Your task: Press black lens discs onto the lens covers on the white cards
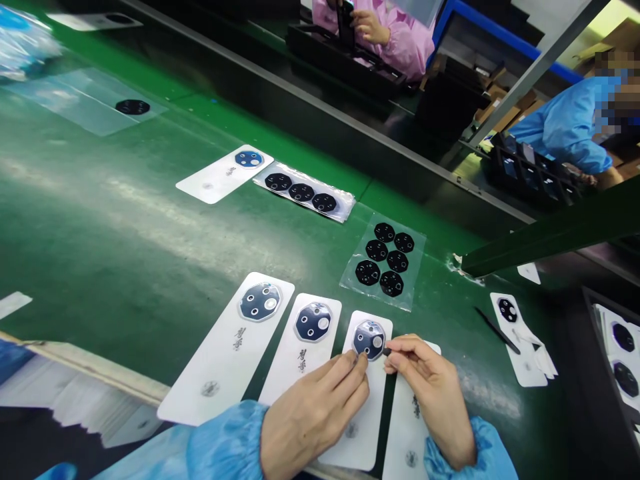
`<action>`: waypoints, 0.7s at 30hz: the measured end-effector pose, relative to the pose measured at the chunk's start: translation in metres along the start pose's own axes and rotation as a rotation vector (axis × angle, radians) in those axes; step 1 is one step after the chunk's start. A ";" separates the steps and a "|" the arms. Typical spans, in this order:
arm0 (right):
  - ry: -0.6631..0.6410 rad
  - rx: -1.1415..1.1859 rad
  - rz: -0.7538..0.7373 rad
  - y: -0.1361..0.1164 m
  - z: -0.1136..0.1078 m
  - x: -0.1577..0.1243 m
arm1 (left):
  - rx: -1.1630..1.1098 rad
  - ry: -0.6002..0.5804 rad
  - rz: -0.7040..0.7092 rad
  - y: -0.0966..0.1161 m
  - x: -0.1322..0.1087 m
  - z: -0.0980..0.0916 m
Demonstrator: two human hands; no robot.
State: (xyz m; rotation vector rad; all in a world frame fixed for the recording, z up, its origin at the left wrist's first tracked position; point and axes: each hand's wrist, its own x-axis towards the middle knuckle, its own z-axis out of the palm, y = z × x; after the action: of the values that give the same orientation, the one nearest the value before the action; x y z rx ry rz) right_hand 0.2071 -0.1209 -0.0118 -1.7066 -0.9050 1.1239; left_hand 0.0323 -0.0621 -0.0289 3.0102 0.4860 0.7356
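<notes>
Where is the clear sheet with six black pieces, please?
In the head view, the clear sheet lies right of centre, beyond the white card between left hand and right hand.

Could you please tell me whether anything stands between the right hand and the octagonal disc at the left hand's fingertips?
Only a small dark piece, apparently pinched in the right hand, shows at the right edge of the octagonal disc; nothing else visible stands between them.
</notes>
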 end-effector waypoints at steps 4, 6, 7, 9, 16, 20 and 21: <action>-0.038 -0.207 -0.142 -0.001 0.007 0.004 | -0.013 0.022 -0.007 0.001 -0.001 0.002; 0.002 -0.423 -0.304 -0.002 0.011 0.004 | -0.014 0.033 -0.011 0.001 -0.001 0.003; 0.032 -0.526 -0.381 -0.003 0.012 0.004 | -0.014 0.034 -0.012 0.001 -0.001 0.004; 0.091 -0.678 -0.496 -0.003 0.015 0.003 | -0.010 0.027 -0.011 0.001 -0.001 0.004; 0.115 -0.860 -0.544 -0.002 0.023 0.005 | -0.029 0.012 -0.013 0.002 0.000 0.003; 0.116 -0.791 -0.414 -0.007 0.023 0.008 | -0.013 0.018 -0.006 0.002 0.001 0.003; 0.129 -0.780 -0.399 -0.009 0.022 0.008 | -0.010 0.019 -0.004 0.002 0.001 0.003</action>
State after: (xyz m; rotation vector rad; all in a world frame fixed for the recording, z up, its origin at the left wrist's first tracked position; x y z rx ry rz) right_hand 0.1880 -0.1043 -0.0108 -2.0274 -1.6494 0.3916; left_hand 0.0350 -0.0631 -0.0314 2.9952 0.4875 0.7647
